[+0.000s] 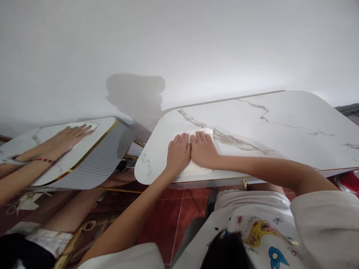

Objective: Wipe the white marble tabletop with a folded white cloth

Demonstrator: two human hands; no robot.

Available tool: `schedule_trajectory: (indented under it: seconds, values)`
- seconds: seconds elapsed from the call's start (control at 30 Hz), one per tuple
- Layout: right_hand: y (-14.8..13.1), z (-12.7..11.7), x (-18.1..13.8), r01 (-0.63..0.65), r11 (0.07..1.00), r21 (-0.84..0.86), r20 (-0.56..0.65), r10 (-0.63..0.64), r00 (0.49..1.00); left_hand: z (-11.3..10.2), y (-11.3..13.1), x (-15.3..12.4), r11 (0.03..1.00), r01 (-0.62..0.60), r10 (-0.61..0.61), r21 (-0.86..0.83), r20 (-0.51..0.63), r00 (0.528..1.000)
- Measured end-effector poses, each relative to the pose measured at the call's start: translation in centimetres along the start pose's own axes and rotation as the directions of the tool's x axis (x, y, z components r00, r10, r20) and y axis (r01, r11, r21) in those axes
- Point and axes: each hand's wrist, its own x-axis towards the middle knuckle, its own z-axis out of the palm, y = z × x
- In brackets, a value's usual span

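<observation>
A white cloth or paper wipe lies flat on the white marble-patterned tabletop, near its left end. My left hand presses palm down on the wipe's left part, fingers pointing away from me. Beside it, my right hand also rests palm down on the wipe, its thumb side touching the left hand. Both hands lie over the wipe without being wrapped around it. Part of the wipe is hidden beneath them.
On the left, another person's hands press a white wipe on a second marble-patterned table with a gold edge. A pale wall stands behind both tables. Red tiles cover the floor. A gold-coloured fitting sits under my table's front edge.
</observation>
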Motion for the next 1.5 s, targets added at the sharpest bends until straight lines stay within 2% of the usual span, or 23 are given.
schedule_trajectory:
  seconds: [0.17,0.37,0.5,0.63,0.73,0.83,1.0,1.23,1.5]
  values:
    - [-0.5,-0.5,-1.2,0.015,1.000,0.022,0.040,-0.016,0.999,-0.5,0.6,-1.6,0.999,0.047,-0.047,0.020,0.010,0.999]
    - [0.7,-1.0,-2.3,0.040,0.998,0.040,0.053,-0.042,0.998,-0.6,2.3,-2.1,0.997,0.080,-0.081,0.022,0.047,0.996]
    - [1.9,-1.6,-3.4,0.029,1.000,0.012,0.038,-0.029,0.999,-0.5,3.5,-2.1,0.999,0.035,-0.035,-0.006,0.052,0.998]
    - [3.1,-1.7,-3.6,0.032,0.999,0.003,-0.006,-0.032,0.999,-0.3,3.5,-1.0,0.997,-0.074,0.074,-0.005,0.016,0.997]
    - [4.0,-1.4,-2.4,0.021,1.000,0.004,-0.035,-0.021,0.999,0.2,3.3,0.9,0.992,-0.125,0.124,-0.019,-0.053,0.991]
    - [5.5,-1.0,0.1,0.000,1.000,0.008,0.001,0.000,1.000,1.0,3.1,3.5,0.993,-0.114,0.109,-0.045,-0.100,0.989]
    - [9.0,-0.3,5.1,0.013,1.000,0.017,0.040,-0.014,0.999,2.5,3.1,9.5,0.991,-0.071,0.059,-0.112,-0.104,0.993]
    - [13.0,1.1,11.4,-0.082,0.996,-0.032,0.014,0.083,0.996,4.1,2.7,17.9,0.977,-0.053,0.029,-0.209,-0.118,0.993]
    - [16.2,1.9,16.2,-0.062,0.996,-0.062,0.004,0.062,0.998,5.7,2.5,23.1,0.948,-0.048,-0.005,-0.315,-0.164,0.986]
